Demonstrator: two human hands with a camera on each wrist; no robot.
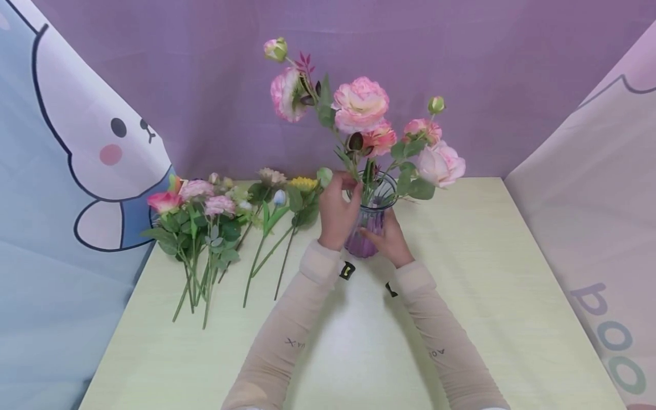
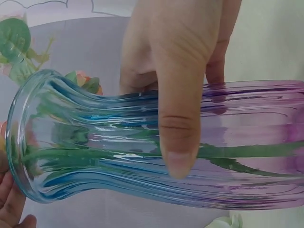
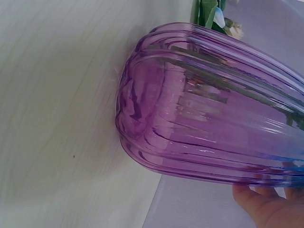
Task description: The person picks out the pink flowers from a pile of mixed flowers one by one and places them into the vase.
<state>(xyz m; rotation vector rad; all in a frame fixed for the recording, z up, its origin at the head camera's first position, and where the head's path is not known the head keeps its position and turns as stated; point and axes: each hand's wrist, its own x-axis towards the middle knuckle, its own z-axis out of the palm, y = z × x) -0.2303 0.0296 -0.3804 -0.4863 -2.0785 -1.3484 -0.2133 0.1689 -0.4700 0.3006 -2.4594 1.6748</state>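
A ribbed glass vase (image 1: 365,242), purple low down and blue toward its flared rim, stands upright on the table. My right hand (image 1: 393,240) grips its body from the right; the thumb (image 2: 179,128) lies across the glass in the left wrist view. At the rim's left side, my left hand (image 1: 338,210) pinches a flower stem between thumb and fingers; the pinch itself is partly hidden. Out of the vase rise pink ruffled flowers (image 1: 361,105), a pale pink rose (image 1: 441,164) and buds. Green stems (image 2: 251,151) show through the glass.
Left on the table (image 1: 461,341) lie pink flowers (image 1: 220,205) with leafy stems, a blue tulip (image 1: 279,197), a yellow flower (image 1: 303,183) and a beige flower (image 1: 272,177). A purple cloth (image 1: 220,85) hangs behind; printed cloths flank the sides.
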